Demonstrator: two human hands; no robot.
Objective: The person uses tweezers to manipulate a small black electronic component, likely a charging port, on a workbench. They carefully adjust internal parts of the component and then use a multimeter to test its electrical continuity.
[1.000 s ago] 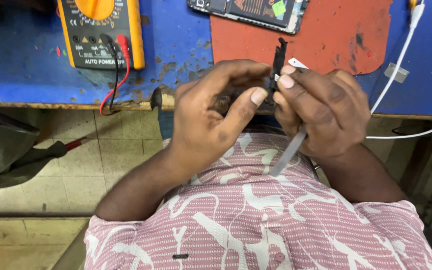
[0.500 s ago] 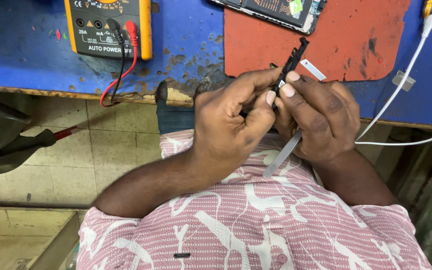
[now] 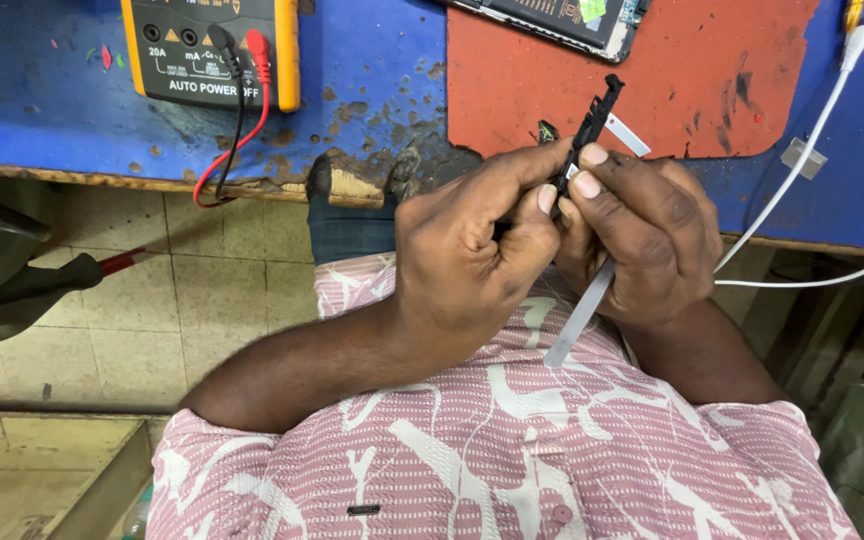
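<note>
Both hands meet over my lap at the edge of the blue bench [image 3: 52, 100]. My left hand [image 3: 472, 250] is curled, its thumb and forefinger pinching the lower end of a slim black plastic part [image 3: 592, 118] that sticks up toward the red mat [image 3: 692, 80]. My right hand [image 3: 642, 230] presses its fingertips on the same part and also holds a thin flat metal strip [image 3: 580, 318], which runs down through the fist toward my shirt. The strip's upper tip [image 3: 628, 135] shows beside the black part.
A yellow multimeter [image 3: 212, 50] with red and black leads [image 3: 237, 120] lies on the bench at upper left. An opened phone [image 3: 562, 18] rests at the mat's top edge. A white cable [image 3: 802, 170] runs down the right side. Tiled floor lies below left.
Both hands have lifted a little toward the bench edge, and the black part now stands higher above the fingers. The grip looks the same.
</note>
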